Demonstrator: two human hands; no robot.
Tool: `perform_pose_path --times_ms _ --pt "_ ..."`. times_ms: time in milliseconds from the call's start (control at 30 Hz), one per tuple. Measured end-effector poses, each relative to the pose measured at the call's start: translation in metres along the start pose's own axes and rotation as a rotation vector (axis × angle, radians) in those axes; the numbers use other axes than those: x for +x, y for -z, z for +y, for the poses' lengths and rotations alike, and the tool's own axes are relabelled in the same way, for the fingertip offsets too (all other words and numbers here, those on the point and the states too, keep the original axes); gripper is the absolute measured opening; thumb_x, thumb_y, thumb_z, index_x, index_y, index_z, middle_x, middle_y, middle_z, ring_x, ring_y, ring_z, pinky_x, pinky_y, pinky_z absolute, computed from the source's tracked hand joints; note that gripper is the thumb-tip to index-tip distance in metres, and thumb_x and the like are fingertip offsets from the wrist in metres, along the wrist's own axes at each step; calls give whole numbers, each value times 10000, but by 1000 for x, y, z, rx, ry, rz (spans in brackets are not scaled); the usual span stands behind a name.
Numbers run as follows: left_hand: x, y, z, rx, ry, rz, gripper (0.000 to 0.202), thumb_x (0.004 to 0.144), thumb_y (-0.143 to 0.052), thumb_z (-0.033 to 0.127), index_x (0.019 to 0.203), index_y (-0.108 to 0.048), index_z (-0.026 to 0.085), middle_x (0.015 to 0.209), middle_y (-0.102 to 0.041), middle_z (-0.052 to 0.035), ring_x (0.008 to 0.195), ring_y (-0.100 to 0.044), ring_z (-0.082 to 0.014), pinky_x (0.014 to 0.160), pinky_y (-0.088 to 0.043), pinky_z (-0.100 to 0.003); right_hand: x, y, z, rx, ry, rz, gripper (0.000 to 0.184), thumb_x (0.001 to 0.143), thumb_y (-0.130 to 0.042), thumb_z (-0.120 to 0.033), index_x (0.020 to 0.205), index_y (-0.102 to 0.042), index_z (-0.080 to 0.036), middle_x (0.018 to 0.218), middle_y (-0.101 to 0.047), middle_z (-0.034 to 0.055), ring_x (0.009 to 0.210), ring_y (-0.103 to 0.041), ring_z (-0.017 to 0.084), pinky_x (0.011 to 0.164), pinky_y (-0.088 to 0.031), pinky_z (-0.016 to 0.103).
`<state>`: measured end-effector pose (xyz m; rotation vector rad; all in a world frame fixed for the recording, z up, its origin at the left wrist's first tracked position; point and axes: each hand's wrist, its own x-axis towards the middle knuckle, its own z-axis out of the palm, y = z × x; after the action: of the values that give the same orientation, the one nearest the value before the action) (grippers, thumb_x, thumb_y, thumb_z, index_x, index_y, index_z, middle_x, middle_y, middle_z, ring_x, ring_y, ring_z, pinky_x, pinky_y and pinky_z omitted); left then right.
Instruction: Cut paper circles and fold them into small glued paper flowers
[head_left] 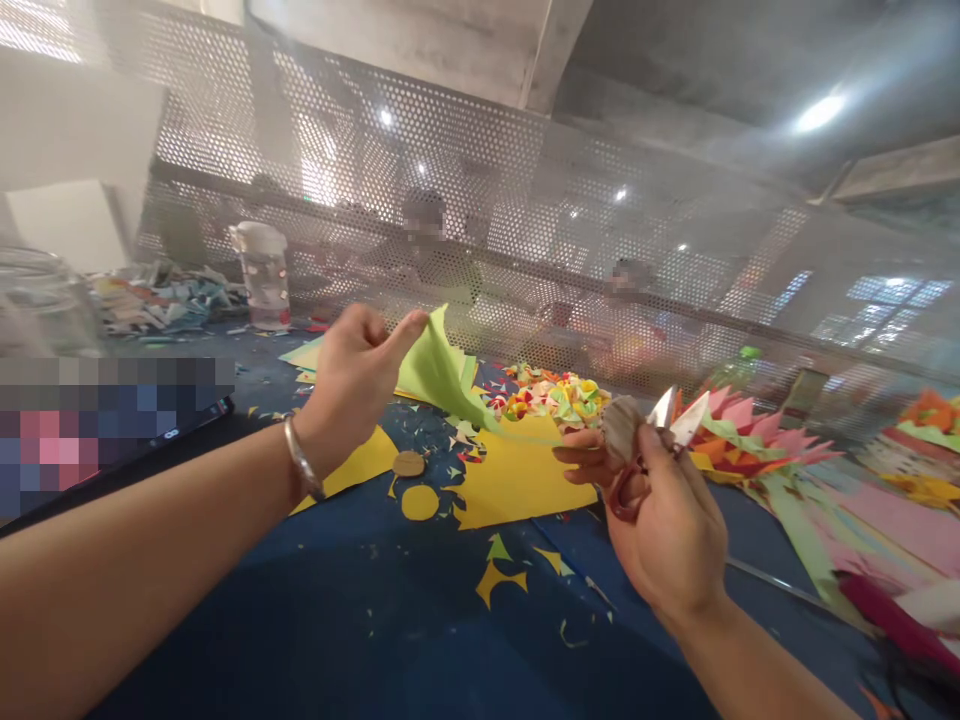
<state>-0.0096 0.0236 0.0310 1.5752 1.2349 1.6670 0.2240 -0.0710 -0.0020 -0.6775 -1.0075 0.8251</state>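
Note:
My left hand (360, 385), with a silver bangle at the wrist, pinches the corner of a light green sheet of paper (442, 375) lifted above the table. The sheet's lower edge trails toward my right hand (664, 525). That hand is closed on scissors with dark red handles (625, 496); their blades (686, 418) point up and away, spread apart. A greyish round disc (621, 430) is also at its fingers. Below lie yellow sheets (517, 485) with scalloped cut edges, a yellow paper circle (420, 503) and a brown disc (409, 463).
Coloured paper scraps (502, 585) and a pen (596, 590) lie on the dark blue table (337, 630). Small folded paper pieces (555, 398) are heaped behind. Pink and orange pointed paper work (757, 430) stands right. A lidded bottle (262, 275) and a glass jar (45, 300) stand left. A perforated screen (480, 200) rises beyond.

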Motion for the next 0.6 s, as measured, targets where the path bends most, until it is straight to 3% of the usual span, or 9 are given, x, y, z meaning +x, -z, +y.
perform_pose_path --times_ms 67,100,167,200,267,400,500,600 --pt "-19 0 11 -101 353 -478 570 799 -483 742 574 -399 225 488 -346 55 412 -308 -99 424 -239 -256 -2 -1 0 0 1 4 165 906 -613 -302 932 -725 -184 706 -745 33 717 -745 222 656 -617 342" --pt "-30 -1 14 -81 458 -745 633 770 -472 783 501 -396 215 424 -333 53 375 -284 -86 413 -231 -256 -3 -2 1 0 1 5 151 899 -625 -303 923 -724 -192 673 -731 17 674 -737 207 648 -613 332" --pt "-52 -4 18 -77 550 -1174 711 759 -429 820 529 -569 162 480 -557 -41 419 -480 -130 455 -355 -268 -4 -3 1 -3 10 13 103 880 -654 -299 878 -715 -217 618 -693 -22 581 -703 164 633 -602 299" --pt "-62 -7 18 -158 600 -1249 707 751 -455 817 678 -656 143 632 -668 -85 527 -580 -169 507 -419 -281 -5 -3 2 -8 22 27 77 868 -669 -297 860 -706 -230 610 -678 -39 550 -683 143 628 -594 281" --pt "-75 -16 16 -353 708 -1154 677 709 -574 779 957 -673 158 803 -732 -102 669 -643 -204 583 -478 -296 -7 -1 5 -30 32 54 48 848 -698 -300 858 -693 -253 637 -667 -57 558 -666 119 641 -580 254" --pt "-78 -34 8 -726 853 -861 505 845 -570 615 984 -683 143 925 -724 -94 791 -654 -186 757 -514 -307 -11 5 10 -139 -61 -22 106 861 -700 -339 943 -680 -275 724 -673 -43 699 -676 141 658 -554 253" --pt "-71 -40 5 -842 836 -588 198 914 -587 322 935 -675 146 805 -703 -57 725 -629 -156 714 -497 -273 -13 7 11 -275 -159 -180 180 929 -614 -400 1036 -632 -256 709 -668 -28 613 -641 143 544 -509 249" --pt "-69 -41 5 -805 793 -422 226 891 -632 311 729 -630 153 564 -579 4 531 -516 -119 550 -424 -247 -13 4 10 -455 -232 -310 239 972 -522 -460 958 -572 -226 544 -569 -57 441 -511 107 420 -392 210"
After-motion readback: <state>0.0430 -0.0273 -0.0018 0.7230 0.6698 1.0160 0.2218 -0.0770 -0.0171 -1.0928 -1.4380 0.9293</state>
